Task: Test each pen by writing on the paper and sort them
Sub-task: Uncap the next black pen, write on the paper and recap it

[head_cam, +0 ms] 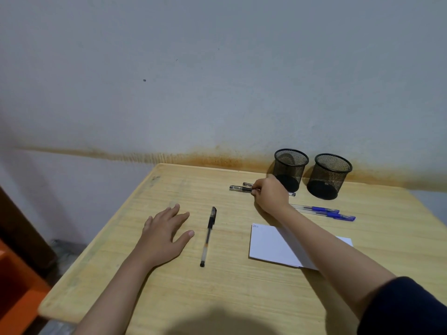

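My right hand [269, 194] reaches far across the wooden table and pinches a clear black pen [239, 188] lying flat; a second clear pen [247, 184] lies just behind it. My left hand [164, 234] rests flat and open on the table. Right of it lies a capped black pen [208, 235], pointing away from me. Two blue pens [324, 212] lie side by side to the right of my right wrist. A white sheet of paper [268, 245] with a small blue scribble at its top left corner lies under my right forearm.
Two black mesh pen cups, the left cup [290, 169] and the right cup [330, 176], stand at the back right against the stained wall, with nothing visible inside. The table's left edge [104, 235] drops to the floor, with orange furniture [17, 286] beside it.
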`<state>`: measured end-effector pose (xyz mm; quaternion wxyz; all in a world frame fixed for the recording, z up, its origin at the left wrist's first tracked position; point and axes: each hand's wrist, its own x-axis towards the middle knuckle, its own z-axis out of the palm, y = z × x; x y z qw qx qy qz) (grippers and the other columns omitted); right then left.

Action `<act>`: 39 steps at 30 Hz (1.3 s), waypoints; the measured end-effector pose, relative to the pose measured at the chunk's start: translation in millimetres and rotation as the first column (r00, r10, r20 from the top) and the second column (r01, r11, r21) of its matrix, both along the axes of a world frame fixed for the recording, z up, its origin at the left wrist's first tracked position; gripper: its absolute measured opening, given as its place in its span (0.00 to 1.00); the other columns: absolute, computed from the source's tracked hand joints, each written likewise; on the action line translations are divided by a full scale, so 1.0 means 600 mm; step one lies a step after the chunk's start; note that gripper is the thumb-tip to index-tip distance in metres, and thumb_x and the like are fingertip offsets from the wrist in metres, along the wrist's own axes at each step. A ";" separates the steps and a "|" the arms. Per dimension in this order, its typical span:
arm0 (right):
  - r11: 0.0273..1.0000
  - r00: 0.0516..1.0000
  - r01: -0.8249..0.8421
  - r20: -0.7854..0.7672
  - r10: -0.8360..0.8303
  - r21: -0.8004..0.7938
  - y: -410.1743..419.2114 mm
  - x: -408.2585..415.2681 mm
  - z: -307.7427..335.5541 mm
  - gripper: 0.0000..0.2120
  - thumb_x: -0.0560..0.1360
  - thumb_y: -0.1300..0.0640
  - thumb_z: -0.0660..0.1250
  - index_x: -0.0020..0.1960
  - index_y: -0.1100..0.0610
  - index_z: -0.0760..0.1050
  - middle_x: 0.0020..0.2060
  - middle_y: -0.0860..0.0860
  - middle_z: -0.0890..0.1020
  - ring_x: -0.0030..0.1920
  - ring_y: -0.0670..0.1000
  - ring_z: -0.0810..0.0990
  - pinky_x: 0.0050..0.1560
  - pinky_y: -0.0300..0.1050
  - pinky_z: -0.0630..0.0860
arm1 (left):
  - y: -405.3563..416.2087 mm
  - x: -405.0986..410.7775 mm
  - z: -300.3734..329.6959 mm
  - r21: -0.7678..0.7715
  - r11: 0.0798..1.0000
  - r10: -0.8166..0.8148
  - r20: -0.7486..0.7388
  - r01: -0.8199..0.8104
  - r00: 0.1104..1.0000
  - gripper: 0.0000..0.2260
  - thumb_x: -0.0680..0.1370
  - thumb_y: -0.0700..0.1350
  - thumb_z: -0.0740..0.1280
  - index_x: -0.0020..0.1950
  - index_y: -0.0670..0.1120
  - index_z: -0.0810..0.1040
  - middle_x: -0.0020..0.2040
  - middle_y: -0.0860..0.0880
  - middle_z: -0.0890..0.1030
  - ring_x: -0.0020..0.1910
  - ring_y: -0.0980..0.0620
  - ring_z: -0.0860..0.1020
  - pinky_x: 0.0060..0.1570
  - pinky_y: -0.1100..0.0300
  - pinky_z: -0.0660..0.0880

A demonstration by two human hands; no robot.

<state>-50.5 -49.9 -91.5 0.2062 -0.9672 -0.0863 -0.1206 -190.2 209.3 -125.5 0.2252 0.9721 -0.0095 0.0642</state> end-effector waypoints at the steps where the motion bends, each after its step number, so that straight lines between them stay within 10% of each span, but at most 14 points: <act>1: 1.000 1.000 -0.019 0.019 0.019 0.010 -0.001 -0.004 0.001 0.09 0.76 0.55 0.67 0.53 0.55 0.82 0.47 0.56 0.76 0.48 0.57 0.77 0.38 0.45 0.70 | 0.000 0.000 0.000 0.001 1.000 0.002 0.000 -0.002 1.000 0.35 0.66 0.70 0.49 0.70 0.58 0.65 0.76 0.54 0.58 0.76 0.53 0.52 0.72 0.44 0.47; 7: 0.985 0.978 -0.151 0.159 0.137 0.084 -0.009 -0.067 0.034 0.08 0.75 0.56 0.68 0.52 0.54 0.83 0.41 0.50 0.71 0.43 0.51 0.73 0.34 0.43 0.66 | -0.006 -0.005 0.012 -0.187 0.981 0.062 0.038 -0.054 0.997 0.28 0.70 0.64 0.60 0.68 0.55 0.69 0.72 0.53 0.68 0.72 0.52 0.63 0.71 0.44 0.57; 14: 0.951 0.932 -0.292 0.252 0.261 0.097 -0.039 -0.172 0.058 0.06 0.73 0.57 0.71 0.49 0.55 0.84 0.40 0.53 0.75 0.42 0.52 0.75 0.34 0.49 0.73 | -0.128 -0.038 0.086 -0.682 0.727 0.057 0.179 0.082 0.982 0.17 0.71 0.46 0.73 0.58 0.57 0.78 0.56 0.60 0.80 0.52 0.64 0.77 0.52 0.63 0.75; 22: 0.934 0.866 -0.325 0.445 0.230 0.150 -0.073 -0.213 0.052 0.07 0.71 0.58 0.72 0.49 0.56 0.82 0.37 0.48 0.74 0.37 0.45 0.75 0.30 0.36 0.66 | -0.192 -0.032 0.098 -0.687 0.707 0.077 0.309 0.167 0.948 0.09 0.70 0.36 0.73 0.39 0.51 0.84 0.38 0.52 0.83 0.39 0.57 0.80 0.39 0.69 0.72; 26: 0.822 0.923 -0.332 0.341 0.180 0.463 -0.069 -0.245 0.040 0.05 0.70 0.54 0.74 0.42 0.55 0.80 0.30 0.44 0.74 0.33 0.41 0.72 0.35 0.30 0.67 | -0.211 -0.041 0.111 -0.794 0.587 0.127 0.286 0.161 0.950 0.08 0.70 0.35 0.72 0.39 0.47 0.84 0.39 0.51 0.84 0.42 0.58 0.81 0.41 0.70 0.74; 30: 0.486 0.963 -0.086 -0.052 0.263 0.870 -0.056 -0.263 0.045 0.08 0.70 0.58 0.74 0.48 0.57 0.79 0.24 0.46 0.76 0.27 0.46 0.72 0.28 0.39 0.72 | -0.218 -0.047 0.119 -0.795 0.569 0.050 0.290 0.211 0.956 0.07 0.70 0.34 0.72 0.40 0.46 0.84 0.40 0.51 0.85 0.43 0.57 0.82 0.42 0.69 0.75; 34: 0.312 0.964 -0.147 0.066 0.256 0.939 -0.043 -0.276 0.061 0.04 0.74 0.65 0.69 0.48 0.62 0.81 0.28 0.49 0.81 0.25 0.47 0.75 0.30 0.40 0.76 | -0.218 -0.047 0.122 -0.768 0.596 0.001 0.289 0.232 0.957 0.10 0.70 0.32 0.71 0.38 0.48 0.84 0.39 0.53 0.85 0.42 0.56 0.83 0.43 0.67 0.76; 39: 0.318 0.962 -0.189 0.110 0.250 0.929 -0.031 -0.290 0.068 0.05 0.73 0.65 0.70 0.45 0.57 0.81 0.33 0.49 0.83 0.30 0.44 0.81 0.35 0.34 0.77 | -0.185 -0.031 0.133 -0.728 0.634 -0.037 0.309 0.261 0.950 0.10 0.69 0.30 0.71 0.38 0.46 0.83 0.36 0.53 0.85 0.41 0.54 0.82 0.45 0.64 0.78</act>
